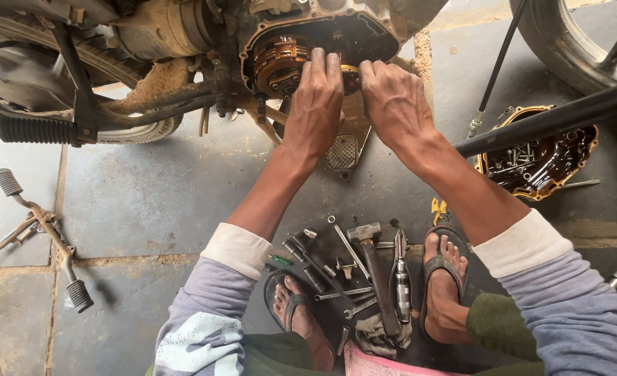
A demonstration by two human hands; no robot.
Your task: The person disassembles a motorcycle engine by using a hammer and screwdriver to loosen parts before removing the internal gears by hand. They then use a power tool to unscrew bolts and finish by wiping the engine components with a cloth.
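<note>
- The left hand (315,104) and right hand (394,104) are reaching side by side into the open engine case (322,45) at the top centre of the frame, fingertips pressing on the clutch assembly (280,63) inside; whether either grip is closing on a part, I cannot tell.
- The removed engine cover (541,157) is lying inside-up at the right, holding loose bolts so they are not rolling away.
- The hammer (371,257), wrenches and pliers (401,275) are lying on the floor between the feet, within easy reach.
</note>
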